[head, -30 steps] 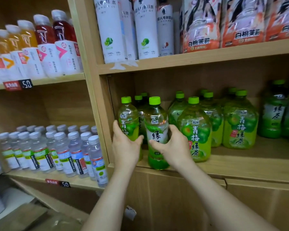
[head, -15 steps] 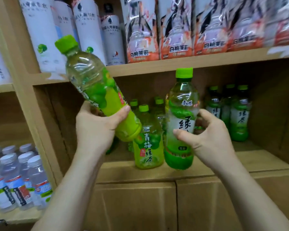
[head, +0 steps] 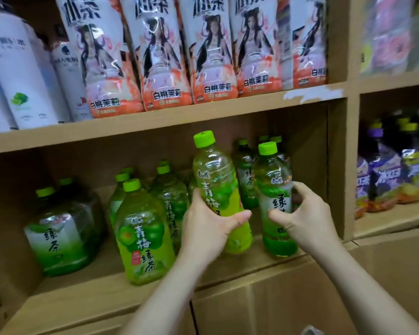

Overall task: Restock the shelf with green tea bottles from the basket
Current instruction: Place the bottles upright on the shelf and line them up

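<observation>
My left hand (head: 207, 232) grips a green plum tea bottle (head: 219, 187) with a light green cap, nearly upright and tilted slightly left, at the front of the wooden shelf (head: 247, 264). My right hand (head: 305, 218) wraps around a green tea bottle (head: 273, 187) standing upright on the shelf, near the right wall of the compartment. More green tea bottles (head: 247, 175) stand behind these two. A large plum tea bottle (head: 143, 235) stands at the front left of my hands. The basket is out of sight.
A large green tea bottle (head: 63, 235) stands at the far left of the compartment. White peach jasmine bottles (head: 210, 52) fill the shelf above, with white bottles (head: 22, 78) to their left. Purple-labelled bottles (head: 392, 172) occupy the compartment to the right. Cardboard-coloured cabinet fronts (head: 264, 308) lie below.
The view has shifted right along the shelf. My left hand has brought its bottle down from a raised, tilted position to nearly upright. My right hand's bottle has moved right toward the compartment wall.
</observation>
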The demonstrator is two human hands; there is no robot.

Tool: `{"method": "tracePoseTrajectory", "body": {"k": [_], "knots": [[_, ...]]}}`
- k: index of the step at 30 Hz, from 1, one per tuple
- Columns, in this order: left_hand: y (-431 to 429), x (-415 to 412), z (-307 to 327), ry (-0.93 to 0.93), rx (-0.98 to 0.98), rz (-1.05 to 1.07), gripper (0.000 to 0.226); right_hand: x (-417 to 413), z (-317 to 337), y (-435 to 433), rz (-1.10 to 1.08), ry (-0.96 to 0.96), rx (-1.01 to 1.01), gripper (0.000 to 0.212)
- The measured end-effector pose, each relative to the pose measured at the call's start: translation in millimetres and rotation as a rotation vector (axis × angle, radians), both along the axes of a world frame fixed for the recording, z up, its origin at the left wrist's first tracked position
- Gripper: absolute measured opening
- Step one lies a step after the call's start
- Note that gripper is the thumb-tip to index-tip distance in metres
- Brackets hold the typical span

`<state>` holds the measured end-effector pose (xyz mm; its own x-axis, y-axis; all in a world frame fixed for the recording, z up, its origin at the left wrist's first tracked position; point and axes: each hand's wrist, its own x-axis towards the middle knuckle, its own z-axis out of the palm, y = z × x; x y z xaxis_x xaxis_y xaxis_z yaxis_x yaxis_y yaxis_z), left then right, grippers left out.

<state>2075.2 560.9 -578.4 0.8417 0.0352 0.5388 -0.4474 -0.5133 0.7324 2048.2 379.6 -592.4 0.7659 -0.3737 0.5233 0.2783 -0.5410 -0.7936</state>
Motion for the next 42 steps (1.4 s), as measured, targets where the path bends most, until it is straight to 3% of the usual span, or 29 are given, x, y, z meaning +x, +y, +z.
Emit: {"method": "tracePoseTrajectory", "body": {"k": [10, 14, 20, 27, 35, 40, 42], "knots": [[-56, 63, -42, 0.182, 0.268, 0.138, 0.069, 34, -23, -44, 0.067, 0.086, 0.026, 0.066], [-79, 83, -38, 0.201, 0.230, 0.133, 0.087, 40, -36, -47, 0.058, 0.080, 0.072, 0.076], [-98, 100, -49, 0.317, 0.025, -0.068, 0.077, 58, -54, -52, -0.015, 0.002, 0.148, 0.064], [-103, 118, -67, 0.232, 0.052, 0.003, 0.072, 66, -65, -52, -0.089, -0.015, 0.036, 0.059], [-123, 142, -54, 0.214, 0.279, 0.083, 0.055, 62, -63, -47, -0.329, 0.104, -0.054, 0.053], [-122, 138, -52, 0.268, 0.228, 0.037, 0.066, 60, -61, -45, -0.366, 0.120, -0.075, 0.049], [-120, 125, -50, 0.136, 0.192, 0.088, 0.072, 59, -60, -44, -0.376, 0.131, -0.072, 0.047]]}}
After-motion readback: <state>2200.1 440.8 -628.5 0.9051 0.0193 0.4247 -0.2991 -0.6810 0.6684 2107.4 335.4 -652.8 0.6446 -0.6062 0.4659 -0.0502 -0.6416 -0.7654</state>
